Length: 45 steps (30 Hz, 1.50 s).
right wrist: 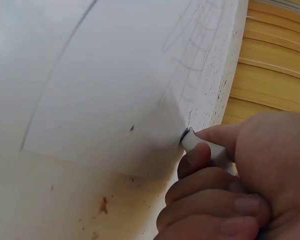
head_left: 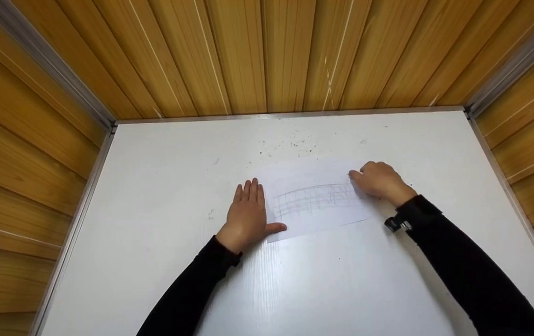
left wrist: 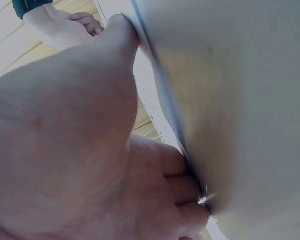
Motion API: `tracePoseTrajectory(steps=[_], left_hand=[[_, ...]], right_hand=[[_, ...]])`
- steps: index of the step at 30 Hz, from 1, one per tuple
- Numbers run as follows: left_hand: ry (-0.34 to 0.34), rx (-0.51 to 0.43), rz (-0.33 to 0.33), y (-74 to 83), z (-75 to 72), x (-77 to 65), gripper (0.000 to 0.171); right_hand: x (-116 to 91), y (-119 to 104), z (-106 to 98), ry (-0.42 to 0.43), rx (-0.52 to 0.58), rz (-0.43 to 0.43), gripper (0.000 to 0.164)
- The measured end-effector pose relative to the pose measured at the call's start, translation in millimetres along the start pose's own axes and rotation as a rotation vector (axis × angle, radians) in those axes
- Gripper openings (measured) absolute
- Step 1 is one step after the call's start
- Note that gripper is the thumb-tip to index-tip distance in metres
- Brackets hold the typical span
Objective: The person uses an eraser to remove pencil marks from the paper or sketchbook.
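Observation:
A sheet of white paper (head_left: 308,226) lies on the white table, with a faint pencil drawing (head_left: 311,198) of curved lines crossed by short strokes. My left hand (head_left: 247,215) rests flat on the sheet's left edge, fingers straight and thumb spread over the lower corner. At the right end of the drawing, my right hand (head_left: 381,182) pinches a white eraser (right wrist: 208,151) between thumb and curled fingers. The eraser's darkened tip is right at the paper in the right wrist view; in the head view the hand hides it.
Dark crumbs (head_left: 294,144) are scattered on the white table (head_left: 164,186) beyond the sheet. A reddish-brown spot (right wrist: 103,205) shows near the paper's edge. Wood-panelled walls (head_left: 285,56) with grey metal edging enclose the table at the back and both sides.

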<state>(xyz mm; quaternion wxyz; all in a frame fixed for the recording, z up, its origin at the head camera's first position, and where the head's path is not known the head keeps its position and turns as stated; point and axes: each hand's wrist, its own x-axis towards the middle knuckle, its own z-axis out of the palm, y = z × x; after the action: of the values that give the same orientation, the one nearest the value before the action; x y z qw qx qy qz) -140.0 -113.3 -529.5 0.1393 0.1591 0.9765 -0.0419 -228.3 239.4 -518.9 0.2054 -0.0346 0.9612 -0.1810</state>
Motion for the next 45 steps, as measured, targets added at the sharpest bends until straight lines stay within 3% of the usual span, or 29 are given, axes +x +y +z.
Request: tracePoseTrajectory(steps=[3, 6, 11, 15, 19, 23, 31, 34, 39, 45], left_hand=[[-0.003, -0.001, 0.001, -1.4, 0.8, -0.6, 0.136], [-0.001, -0.016, 0.011, -2.6, 1.2, -2.2, 0.136], [0.018, -0.025, 0.003, -6.2, 0.6, -3.4, 0.135], [0.034, -0.019, 0.016, -8.9, 2.4, -7.5, 0.133], [0.023, -0.038, 0.038, -8.5, 4.3, -12.2, 0.133], [0.022, -0.048, 0.023, -8.7, 3.3, -14.3, 0.133], [0.004, -0.055, 0.010, -11.2, 2.7, -16.2, 0.135], [-0.005, -0.042, 0.001, -14.8, 1.7, -15.5, 0.135], [-0.015, -0.050, 0.001, -14.8, 4.1, -16.6, 0.135], [-0.006, -0.033, 0.013, -13.3, 5.3, -17.3, 0.134]], right_hand=[[0, -8, 5, 0.027, 0.028, -0.013, 0.064], [0, -33, 14, 0.050, 0.058, -0.029, 0.063], [5, -104, 37, 0.031, 0.075, -0.093, 0.061], [11, -163, 60, -0.010, 0.018, -0.170, 0.061], [15, -193, 77, -0.045, -0.060, -0.198, 0.060], [19, -183, 73, -0.025, -0.066, -0.185, 0.058], [18, -72, 23, 0.007, 0.024, -0.052, 0.066], [17, -49, 11, 0.021, 0.011, -0.039, 0.067], [15, -54, 13, 0.039, -0.008, -0.040, 0.062], [10, -97, 33, 0.018, 0.038, -0.075, 0.062]])
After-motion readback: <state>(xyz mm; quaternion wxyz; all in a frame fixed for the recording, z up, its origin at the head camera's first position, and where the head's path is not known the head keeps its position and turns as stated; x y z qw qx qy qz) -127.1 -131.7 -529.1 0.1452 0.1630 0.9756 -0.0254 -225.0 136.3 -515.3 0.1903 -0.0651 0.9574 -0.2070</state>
